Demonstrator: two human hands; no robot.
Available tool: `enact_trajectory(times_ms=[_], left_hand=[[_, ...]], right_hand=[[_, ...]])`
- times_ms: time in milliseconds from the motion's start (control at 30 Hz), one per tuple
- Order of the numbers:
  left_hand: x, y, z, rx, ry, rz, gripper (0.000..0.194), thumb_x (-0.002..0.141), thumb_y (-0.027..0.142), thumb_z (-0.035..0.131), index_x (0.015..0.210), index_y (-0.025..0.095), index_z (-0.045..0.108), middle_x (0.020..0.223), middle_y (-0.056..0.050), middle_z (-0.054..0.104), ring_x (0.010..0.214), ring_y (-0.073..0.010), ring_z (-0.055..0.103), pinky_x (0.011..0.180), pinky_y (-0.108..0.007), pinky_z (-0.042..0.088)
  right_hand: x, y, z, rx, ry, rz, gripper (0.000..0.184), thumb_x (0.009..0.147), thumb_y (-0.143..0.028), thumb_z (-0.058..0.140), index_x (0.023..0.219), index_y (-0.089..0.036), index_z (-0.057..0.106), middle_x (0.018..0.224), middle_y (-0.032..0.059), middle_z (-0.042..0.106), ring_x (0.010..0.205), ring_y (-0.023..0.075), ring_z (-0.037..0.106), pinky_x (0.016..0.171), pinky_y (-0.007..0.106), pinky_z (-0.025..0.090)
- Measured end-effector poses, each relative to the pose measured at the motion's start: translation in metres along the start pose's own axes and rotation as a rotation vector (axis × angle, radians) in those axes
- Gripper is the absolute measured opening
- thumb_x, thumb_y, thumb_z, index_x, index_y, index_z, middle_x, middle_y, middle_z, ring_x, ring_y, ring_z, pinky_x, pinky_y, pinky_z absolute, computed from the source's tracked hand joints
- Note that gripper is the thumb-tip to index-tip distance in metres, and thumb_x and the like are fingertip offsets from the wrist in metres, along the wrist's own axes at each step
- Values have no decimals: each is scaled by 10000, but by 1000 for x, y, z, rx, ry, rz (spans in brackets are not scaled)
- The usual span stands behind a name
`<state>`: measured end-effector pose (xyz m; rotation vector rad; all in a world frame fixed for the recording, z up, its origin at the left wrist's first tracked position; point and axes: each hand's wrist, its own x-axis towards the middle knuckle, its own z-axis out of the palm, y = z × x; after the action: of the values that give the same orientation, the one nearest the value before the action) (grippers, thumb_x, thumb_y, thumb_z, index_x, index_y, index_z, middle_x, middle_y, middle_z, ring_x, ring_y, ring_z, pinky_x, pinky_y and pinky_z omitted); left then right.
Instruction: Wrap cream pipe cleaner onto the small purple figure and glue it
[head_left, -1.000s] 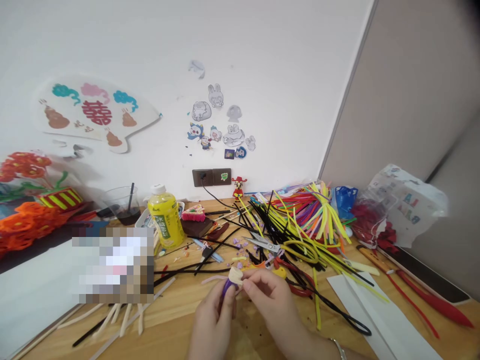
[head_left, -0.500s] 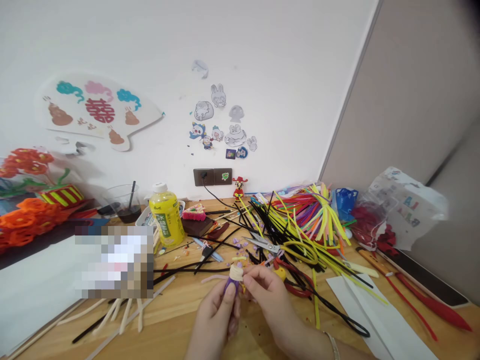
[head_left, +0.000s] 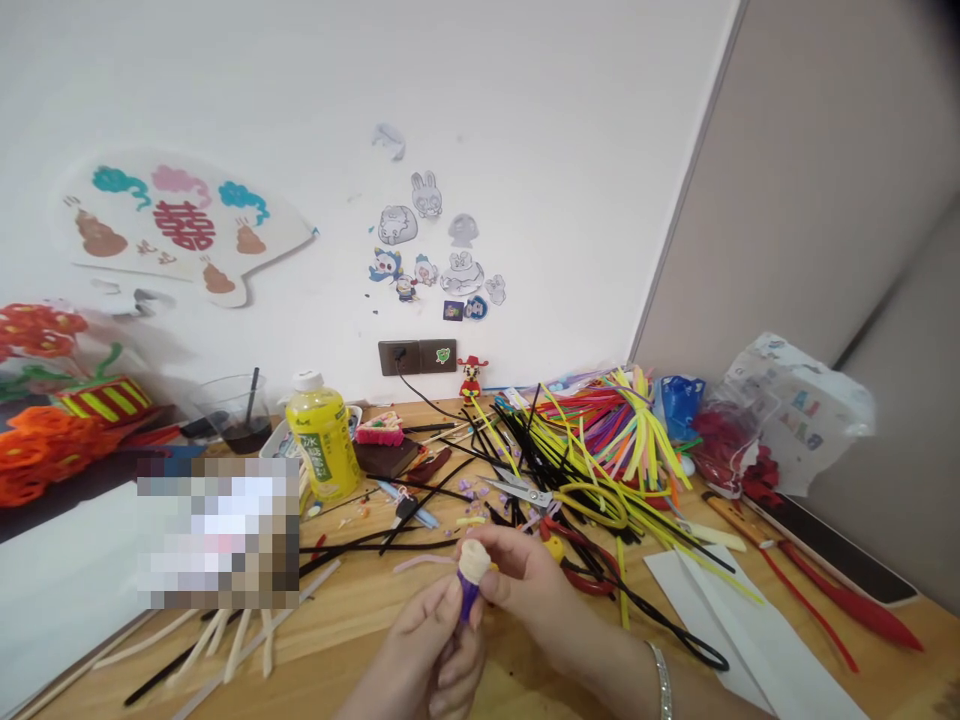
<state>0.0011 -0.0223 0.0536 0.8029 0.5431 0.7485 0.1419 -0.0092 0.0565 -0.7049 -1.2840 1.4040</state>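
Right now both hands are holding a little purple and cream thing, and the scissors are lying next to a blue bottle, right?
Not quite: the head view shows the bottle is yellow, not blue. Both the left hand and right hand hold the little purple and cream thing, and the scissors lie on the table.

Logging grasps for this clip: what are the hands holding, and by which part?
Both hold one small pipe-cleaner figure: the left hand grips its purple lower body, the right hand pinches beside its cream top.

A small purple-and-cream figure point(head_left: 470, 578) was held between the left hand point(head_left: 427, 650) and right hand point(head_left: 525, 580) above the wooden table point(head_left: 360, 610); scissors point(head_left: 517, 490) and pipe cleaners point(head_left: 600, 440) lay farther back.
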Motion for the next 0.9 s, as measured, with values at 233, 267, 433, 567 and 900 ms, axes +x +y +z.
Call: enact_trajectory(times_ms=[233,267,433,567,900], left_hand=[[3,-7,-4,100,10,5,466,688,661,512,656,196,507,371,84,405,279,-34,238,304,-148,213],[6,-9,-6,171,91,55,476,684,666,509,660,191,528,378,76,419,288,-46,259,307,-161,229],[13,-4,-17,685,513,452,349,732,522,564,613,197,606,582,4,576,588,-165,522,555,-238,433],[9,7,-20,888,566,548,239,781,403,537,871,223,667,815,-40,689,796,-221,605,717,-285,464],[16,0,-30,950,518,449,330,757,410,551,970,183,661,905,-89,703,757,-217,624,668,-306,502]], right_hand=[[1,-2,-2,-55,-86,-53,363,730,-500,650,825,-150,642,778,15,547,705,141,534,638,233,426],[1,0,-2,-70,-78,-49,356,738,-491,644,841,-151,628,762,12,548,675,138,533,608,231,427],[1,2,-8,-622,-2,-181,141,814,-290,595,879,-165,599,837,36,606,799,184,556,723,278,420],[2,4,-11,-1051,-16,-297,91,818,-189,582,905,-173,603,873,50,636,803,197,570,709,281,424],[0,10,-11,-1276,-72,-479,150,908,-146,439,918,-119,586,872,95,632,801,213,577,722,327,490]])
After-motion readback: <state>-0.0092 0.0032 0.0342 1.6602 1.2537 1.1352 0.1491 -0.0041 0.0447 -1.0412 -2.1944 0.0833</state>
